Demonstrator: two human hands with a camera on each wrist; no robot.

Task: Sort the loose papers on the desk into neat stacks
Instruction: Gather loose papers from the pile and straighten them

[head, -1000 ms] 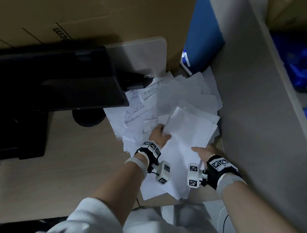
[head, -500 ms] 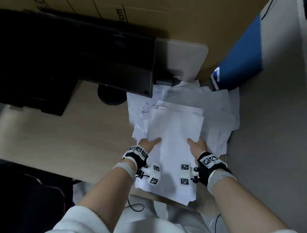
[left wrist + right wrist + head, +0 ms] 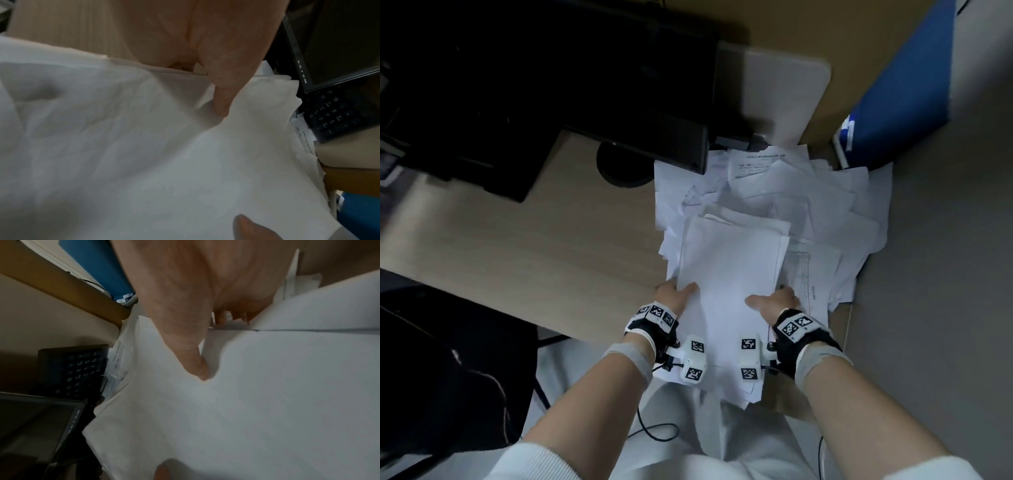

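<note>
A sheaf of white sheets [image 3: 729, 270] lies lengthwise over a messy heap of loose papers [image 3: 822, 205] at the right end of the wooden desk [image 3: 517, 246]. My left hand [image 3: 676, 294] grips the sheaf's left edge, thumb on top [image 3: 221, 104], fingers hidden beneath. My right hand [image 3: 774, 301] grips the right edge the same way, thumb [image 3: 197, 368] pressed on the top sheet [image 3: 267, 402]. The sheaf's near end hangs past the desk edge over my lap.
A dark monitor [image 3: 585, 85] and its round base [image 3: 619, 168] stand at the back left, with a black keyboard [image 3: 337, 113] beyond. A blue folder [image 3: 900, 89] leans at the back right. A grey partition [image 3: 945, 274] walls the right side.
Both hands have shifted to the sheaf's side edges and squared it up lengthwise toward me. The head view has swung left, showing more of the desk.
</note>
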